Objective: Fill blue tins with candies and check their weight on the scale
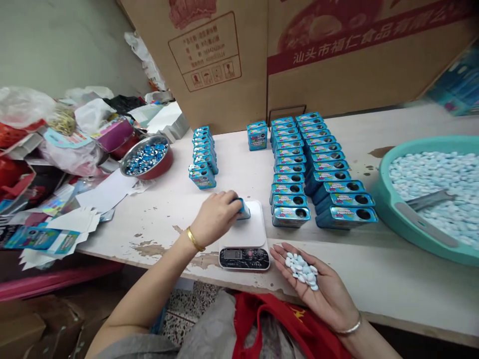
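Note:
My left hand (219,215), with a gold bracelet at the wrist, is closed around a small blue candy tin (244,210) at the white plate of a digital kitchen scale (254,232). My fingers hide most of that tin. Palm up beside the scale's display, my right hand (318,284) is cupped under a heap of pale blue-white candies (301,269). To the right of the scale stand two rows of blue tins (291,215) with round holes in their tops. Another row of tins (202,174) on the left has candies showing at the openings.
At the right, a turquoise basin (389,199) holds many pale candies and a metal scoop (430,199). A metal bowl (164,162) of small blue and silver pieces sits at the left. Large cartons (232,99) line the back. Bags and papers (93,114) crowd the left side.

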### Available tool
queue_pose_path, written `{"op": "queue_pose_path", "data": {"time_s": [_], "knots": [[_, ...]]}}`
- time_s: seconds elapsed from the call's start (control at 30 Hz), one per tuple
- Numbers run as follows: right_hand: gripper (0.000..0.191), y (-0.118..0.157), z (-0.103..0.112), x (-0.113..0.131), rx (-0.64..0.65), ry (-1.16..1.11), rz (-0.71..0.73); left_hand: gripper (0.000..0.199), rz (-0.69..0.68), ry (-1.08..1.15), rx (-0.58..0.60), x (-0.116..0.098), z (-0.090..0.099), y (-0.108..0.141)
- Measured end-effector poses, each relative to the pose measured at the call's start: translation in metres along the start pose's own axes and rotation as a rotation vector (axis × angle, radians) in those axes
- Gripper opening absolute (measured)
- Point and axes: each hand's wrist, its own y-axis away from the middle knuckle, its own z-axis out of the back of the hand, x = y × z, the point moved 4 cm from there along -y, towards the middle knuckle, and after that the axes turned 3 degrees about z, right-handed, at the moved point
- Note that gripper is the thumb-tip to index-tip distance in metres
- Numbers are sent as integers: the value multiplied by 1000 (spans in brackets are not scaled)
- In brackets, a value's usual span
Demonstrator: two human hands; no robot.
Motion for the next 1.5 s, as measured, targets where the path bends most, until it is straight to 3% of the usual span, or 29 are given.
{"op": "queue_pose_path", "data": {"time_s": [0.07, 0.17, 0.27, 0.37, 0.47, 0.6, 0.73, 0.97, 1.17, 1.23, 1.33, 1.4, 1.5], "knots": [[28, 2, -1, 0, -7, 5, -2, 15, -58, 6, 49, -15, -9, -2], [29, 4, 0, 1, -16, 18, -1, 15, -88, 59, 44, -18, -14, -3], [30, 6, 2, 3, -32, 27, 12, 25, -34, 220, -118, -3, -1, 4], [30, 5, 5, 4, -53, 34, 12, 24, 136, 414, -317, 22, 13, 21], [31, 3, 6, 3, -69, 35, -3, 20, 308, 524, -412, 44, 12, 43], [32, -1, 5, 2, -74, 40, -12, 26, 405, 636, -382, 55, -11, 65], [33, -5, 4, 1, -70, 60, -10, 39, 412, 769, -311, 57, -36, 71], [32, -7, -2, -1, -63, 95, -12, 53, 290, 868, -223, 46, -60, 55], [31, -14, -21, -4, -51, 105, -27, 59, 240, 862, -184, 33, -76, 40], [30, -16, -27, -5, -38, 108, -33, 62, 240, 869, -204, 31, -75, 40], [29, -18, -34, -7, -22, 95, -40, 59, 251, 837, -326, 33, -62, 44], [29, -19, -34, -9, -20, 90, -49, 48, 252, 769, -402, 35, -49, 48], [29, -21, -33, -12, -19, 83, -64, 26, 226, 619, -370, 33, -34, 49]]}}
